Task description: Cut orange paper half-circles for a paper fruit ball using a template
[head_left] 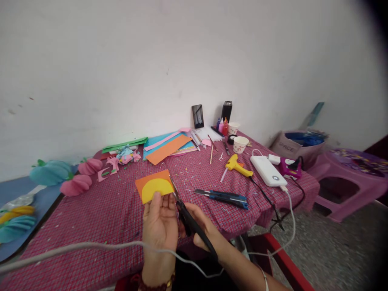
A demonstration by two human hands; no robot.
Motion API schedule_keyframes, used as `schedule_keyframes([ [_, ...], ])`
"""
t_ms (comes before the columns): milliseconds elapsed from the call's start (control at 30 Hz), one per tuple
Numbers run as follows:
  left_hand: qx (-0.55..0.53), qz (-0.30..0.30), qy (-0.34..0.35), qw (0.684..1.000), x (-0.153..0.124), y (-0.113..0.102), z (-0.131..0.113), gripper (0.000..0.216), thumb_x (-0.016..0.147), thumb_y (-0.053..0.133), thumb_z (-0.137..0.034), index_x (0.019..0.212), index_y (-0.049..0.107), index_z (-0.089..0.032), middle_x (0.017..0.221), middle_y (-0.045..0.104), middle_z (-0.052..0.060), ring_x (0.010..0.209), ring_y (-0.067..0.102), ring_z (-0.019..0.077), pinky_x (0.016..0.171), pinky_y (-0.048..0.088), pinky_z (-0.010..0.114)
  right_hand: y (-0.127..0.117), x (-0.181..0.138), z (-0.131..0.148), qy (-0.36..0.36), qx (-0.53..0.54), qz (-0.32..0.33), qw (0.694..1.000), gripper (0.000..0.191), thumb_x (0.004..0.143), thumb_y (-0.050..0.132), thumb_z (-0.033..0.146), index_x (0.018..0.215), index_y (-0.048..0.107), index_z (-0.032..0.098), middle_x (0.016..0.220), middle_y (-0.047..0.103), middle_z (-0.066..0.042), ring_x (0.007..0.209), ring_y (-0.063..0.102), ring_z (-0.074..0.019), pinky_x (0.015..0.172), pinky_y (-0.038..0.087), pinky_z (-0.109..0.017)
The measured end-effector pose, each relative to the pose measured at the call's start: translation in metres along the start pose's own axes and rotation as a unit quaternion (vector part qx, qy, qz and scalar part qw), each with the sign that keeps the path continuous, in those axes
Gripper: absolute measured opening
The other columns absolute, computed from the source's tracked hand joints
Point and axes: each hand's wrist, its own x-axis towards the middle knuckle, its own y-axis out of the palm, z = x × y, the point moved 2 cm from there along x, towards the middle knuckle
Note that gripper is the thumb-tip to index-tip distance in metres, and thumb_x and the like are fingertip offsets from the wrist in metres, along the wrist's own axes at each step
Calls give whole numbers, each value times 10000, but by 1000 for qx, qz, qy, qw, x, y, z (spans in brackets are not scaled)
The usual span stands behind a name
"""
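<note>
While a grey cable (pixel 75 248) sags across the nearest part of the view, the left hand (pixel 159 226) is raised with its palm toward the camera. Its fingers are pinched shut on the lower edge of an orange paper (pixel 142 186) bearing a yellow half-disc (pixel 156 189). Lifting the paper off the counter (pixel 100 218) seems meant to leave its right edge free for blades. The right hand (pixel 201 230) is curled tight around the black handles of the scissors (pixel 184 212), whose tips meet that right edge just beside the half-disc; how far the blades are parted is too small to tell. Beyond, on the checked cloth, a knife (pixel 222 197) lies flat to the right, probably kept within reach. Past it are a yellow glue gun (pixel 237 165) and a white power bank (pixel 267 170), their leads trailing off the counter's right side. Pink paper fruits (pixel 75 184) sit at the left edge. Farthest back, coloured sheets (pixel 168 148), two cups (pixel 240 144) and a dark flask (pixel 226 111) stand near the wall, likely pushed back out of the hands' way.
</note>
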Motion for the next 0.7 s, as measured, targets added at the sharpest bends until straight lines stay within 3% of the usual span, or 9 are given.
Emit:
schedule_keyframes([
  [267,-11,-2,20,1000,-3,4,3,106,739,704,-110,816,650,-160,798,724,3,704,684,113,708,557,224,5,0,-2,-20,35,-16,999,729,688,727,604,1272,469,253,830,520,-6,699,488,-130,619,373,-258],
  [700,6,23,30,999,-2,4,6,104,750,704,-132,836,662,-174,836,731,8,735,690,120,740,548,243,-2,-2,-11,-30,12,-26,999,632,748,722,517,1280,485,273,884,523,-16,736,495,-130,643,399,-258],
])
